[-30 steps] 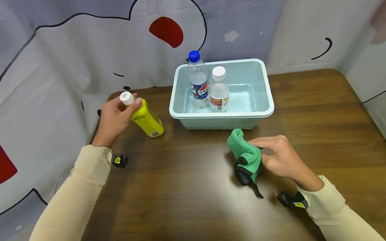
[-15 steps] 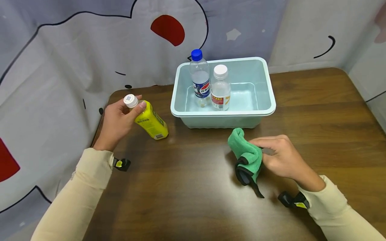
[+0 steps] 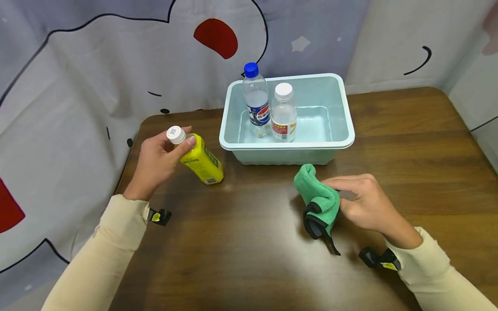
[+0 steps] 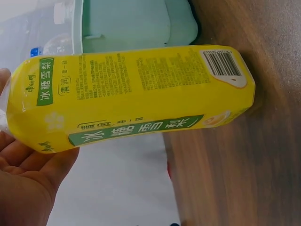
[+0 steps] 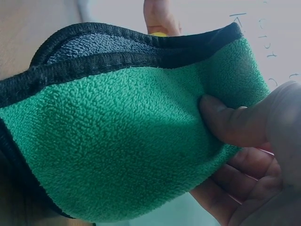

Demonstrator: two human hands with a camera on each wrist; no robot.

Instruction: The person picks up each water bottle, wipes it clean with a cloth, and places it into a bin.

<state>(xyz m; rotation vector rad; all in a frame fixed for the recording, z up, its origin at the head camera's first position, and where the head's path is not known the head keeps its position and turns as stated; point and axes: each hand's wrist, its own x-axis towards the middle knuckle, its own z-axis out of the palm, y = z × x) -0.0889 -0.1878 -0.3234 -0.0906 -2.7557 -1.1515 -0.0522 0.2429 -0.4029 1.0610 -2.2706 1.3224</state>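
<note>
My left hand (image 3: pixel 157 160) grips a yellow drink bottle (image 3: pixel 203 160) by its upper part, just below the white cap. The bottle leans, its base toward the right and close over the table; in the left wrist view its label and barcode face the camera. My right hand (image 3: pixel 359 199) pinches a folded green cloth (image 3: pixel 317 190) with black edging between thumb and fingers. In the right wrist view a grey inner side of the cloth (image 5: pixel 127 136) shows along its top fold. The cloth hangs in front of the pale green basin (image 3: pixel 288 156).
Inside the basin stand a clear bottle with a blue cap (image 3: pixel 256 101) and a clear bottle with a white cap (image 3: pixel 283 113). A patterned curtain (image 3: pixel 97 77) hangs behind the brown wooden table (image 3: pixel 233 250) and along its left side.
My left hand has carried the yellow bottle a short way to the right and toward me. The right hand and the cloth have hardly moved.
</note>
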